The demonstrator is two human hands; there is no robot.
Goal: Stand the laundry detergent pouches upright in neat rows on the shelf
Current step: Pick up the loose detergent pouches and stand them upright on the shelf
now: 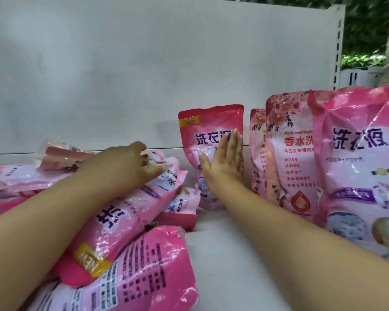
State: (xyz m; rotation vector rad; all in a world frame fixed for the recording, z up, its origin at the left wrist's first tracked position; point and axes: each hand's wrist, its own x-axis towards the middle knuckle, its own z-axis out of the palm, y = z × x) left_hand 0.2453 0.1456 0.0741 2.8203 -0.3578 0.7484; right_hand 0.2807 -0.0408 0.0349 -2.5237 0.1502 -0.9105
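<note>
Pink "NEW" pouch [208,153] steadied upright on shelf [222,254].
It is pressed by the flat right hand [225,162]; a fallen pouch [126,212] at left is gripped by the left hand [130,164].

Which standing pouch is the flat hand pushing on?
The lone NEW-labelled pouch in the middle; the right hand presses flat against it, apart from the upright ones on the right.

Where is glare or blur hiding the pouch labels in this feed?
Head view: glare streaks the lying pouches at lower left; the upright pouch under the right hand reads clearly; the front right pouch is soft and stretched at the frame edge, and the left hand is slightly blurred.
</note>
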